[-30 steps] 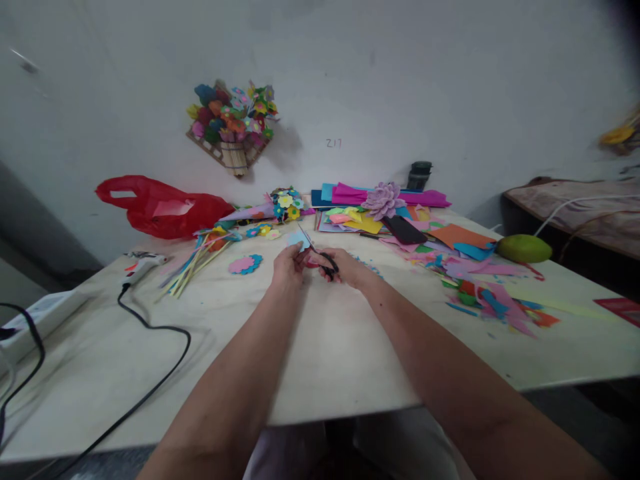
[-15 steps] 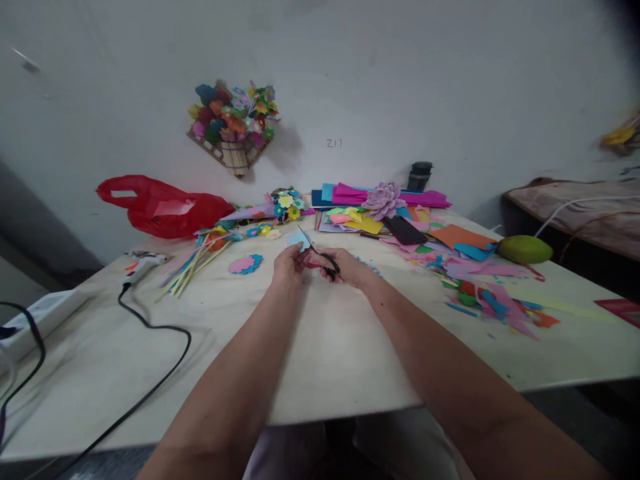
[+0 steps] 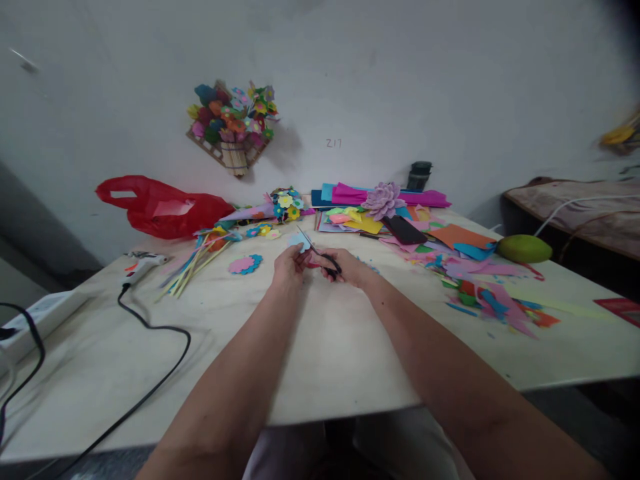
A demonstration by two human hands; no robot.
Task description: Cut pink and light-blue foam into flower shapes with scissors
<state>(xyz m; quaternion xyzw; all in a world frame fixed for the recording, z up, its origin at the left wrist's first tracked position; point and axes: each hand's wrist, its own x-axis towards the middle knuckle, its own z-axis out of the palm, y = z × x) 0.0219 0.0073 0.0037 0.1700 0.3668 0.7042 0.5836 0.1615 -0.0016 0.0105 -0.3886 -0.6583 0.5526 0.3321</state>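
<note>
Close together over the middle of the table (image 3: pixel 340 360), both my hands are at work. Between the fingers of my left hand (image 3: pixel 289 265) is a small piece of light blue craft paper (image 3: pixel 297 241). My right hand (image 3: pixel 349 267) grips black-handled scissors (image 3: pixel 330 263), whose blades lie against the right side of the blue piece. Something pink shows between the hands, partly hidden by fingers. To their left lies a scalloped pink and blue flower shape (image 3: pixel 245 265), flat on the table.
Left are a glue gun (image 3: pixel 146 267) with its black cord, thin sticks (image 3: pixel 193 267), a power strip (image 3: pixel 47 317) and a red plastic bag (image 3: pixel 170 207). Right are coloured scraps (image 3: pixel 493 303), a phone (image 3: pixel 404 230) and a green mango-like fruit (image 3: pixel 525 249). A purple flower (image 3: pixel 383 200) sits behind.
The hands stay in nearly the same place. The scissors and the blue piece have shifted only very slightly.
</note>
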